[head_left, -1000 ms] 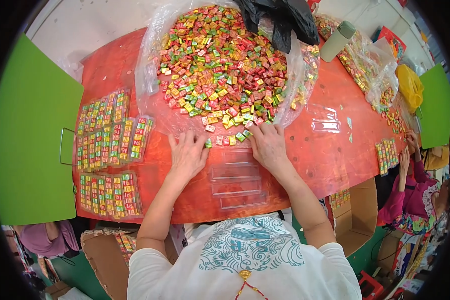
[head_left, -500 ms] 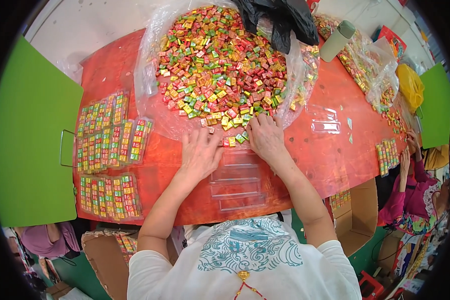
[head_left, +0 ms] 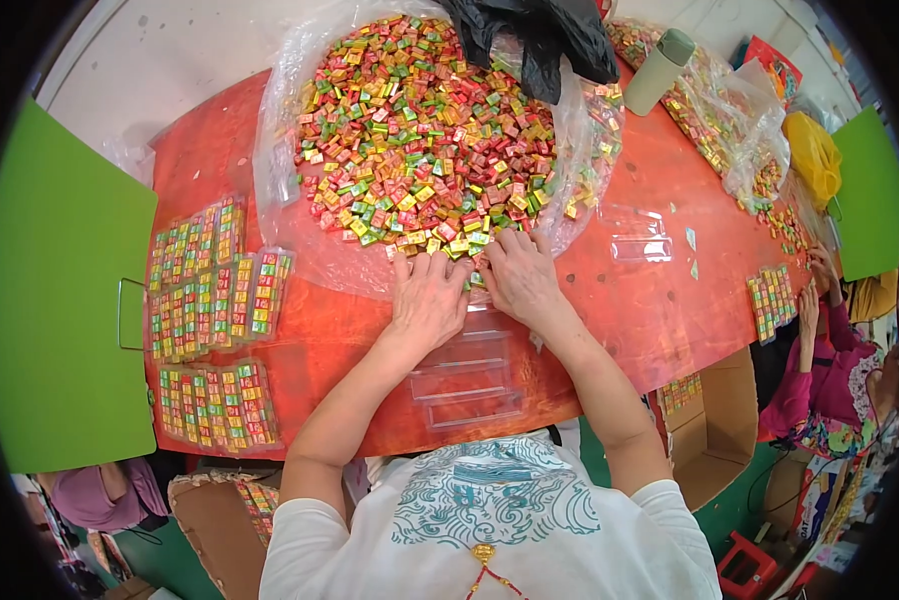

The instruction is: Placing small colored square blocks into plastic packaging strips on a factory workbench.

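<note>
A big heap of small wrapped blocks, red, yellow, green and orange, lies on a clear plastic sheet. At the heap's near edge my left hand has its fingers bent down over a few blocks. Close beside it, my right hand curls its fingers onto blocks too, thumb toward the left hand. A few green and yellow blocks show in the narrow gap between the hands; my fingers hide the others. Clear plastic trays lie in a column just below my hands, toward my body.
Filled trays stand in rows on the red table's left. A black plastic bag and a pale green bottle are at the back. More clear trays lie to the right. A co-worker's hands are beside filled trays at far right.
My left hand has moved right, close to my right hand, and its spread fingers have drawn together. The short row of blocks between the hands is now mostly covered. The whole view has shifted slightly.
</note>
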Motion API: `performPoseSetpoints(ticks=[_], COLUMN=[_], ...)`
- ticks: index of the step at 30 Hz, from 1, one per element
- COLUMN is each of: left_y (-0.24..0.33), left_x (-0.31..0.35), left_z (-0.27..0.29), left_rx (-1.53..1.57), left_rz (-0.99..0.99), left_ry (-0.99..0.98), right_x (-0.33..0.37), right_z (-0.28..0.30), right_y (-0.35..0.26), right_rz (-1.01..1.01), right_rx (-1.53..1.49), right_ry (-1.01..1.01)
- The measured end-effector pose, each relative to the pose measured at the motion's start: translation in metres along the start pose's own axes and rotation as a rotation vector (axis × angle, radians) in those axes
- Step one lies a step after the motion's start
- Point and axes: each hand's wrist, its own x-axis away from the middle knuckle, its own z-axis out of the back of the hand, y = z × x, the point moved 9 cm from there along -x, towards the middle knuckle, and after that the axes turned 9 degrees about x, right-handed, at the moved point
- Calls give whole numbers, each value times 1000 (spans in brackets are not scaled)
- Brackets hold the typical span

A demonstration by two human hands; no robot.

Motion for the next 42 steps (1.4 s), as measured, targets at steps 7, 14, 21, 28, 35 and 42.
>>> performPoseSetpoints(ticks=[7,14,21,28,35,42], left_y=[-16,-18,-47,-75,-74,-66], left_x=[15,20,49,64,51,43], left_z=[1,8,44,42,32,20], left_rx=[-35,-4,161,261,228,244], left_rz=[35,65,187,306,333,259], left_ry=[-20,-22,65,-55,-211,-217], right_x=[0,5,15,14,2,-2], right_z=[18,-1,7,13,9,-5], right_y=[-2,-33,-11,-11,-39,-42], right_rz=[-10,113,44,52,176,186], right_rx=[-81,-101,-181,-76,-87,-104], right_ry=[89,12,-8,-43,4,-71])
